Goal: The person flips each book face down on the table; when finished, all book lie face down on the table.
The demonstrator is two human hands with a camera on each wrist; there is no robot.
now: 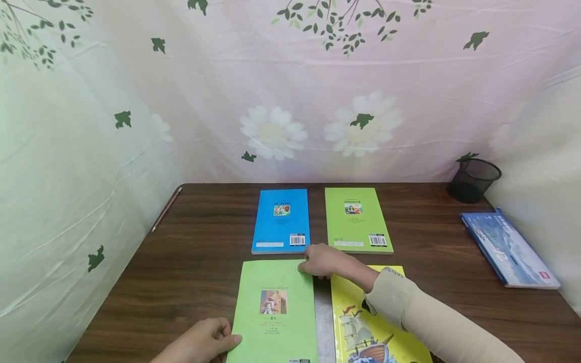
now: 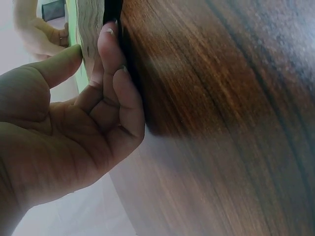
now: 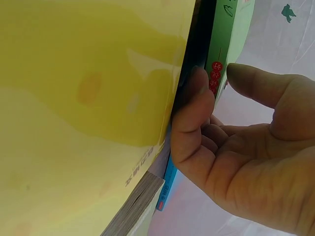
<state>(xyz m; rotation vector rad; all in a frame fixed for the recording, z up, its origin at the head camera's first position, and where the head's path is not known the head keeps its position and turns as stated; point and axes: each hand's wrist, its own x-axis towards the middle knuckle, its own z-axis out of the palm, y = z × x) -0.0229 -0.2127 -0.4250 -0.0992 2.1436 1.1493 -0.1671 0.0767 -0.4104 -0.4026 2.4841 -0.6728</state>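
Observation:
A light green book [image 1: 283, 275] with a small picture on its cover lies at the front of the table, between both hands. My left hand [image 1: 201, 340] pinches its left edge, thumb on the cover; in the left wrist view, that hand's fingers [image 2: 129, 93] curl beneath the page edges [image 2: 89, 29]. At the far right corner, my right hand [image 1: 323, 259] holds the same book; the right wrist view shows the thumb and fingers about its green spine [image 3: 219, 54]. Under my right forearm lies a yellow book [image 1: 349, 297] with a sailing ship on it.
Behind lie a blue book [image 1: 281, 227] and another green book [image 1: 358, 227], side by side. At the right are a blue-and-white boxed item [image 1: 510, 249] and a black mesh pen cup [image 1: 472, 181]. A pencil [image 1: 167, 209] lies along the table's left edge. Patterned cloth surrounds the table.

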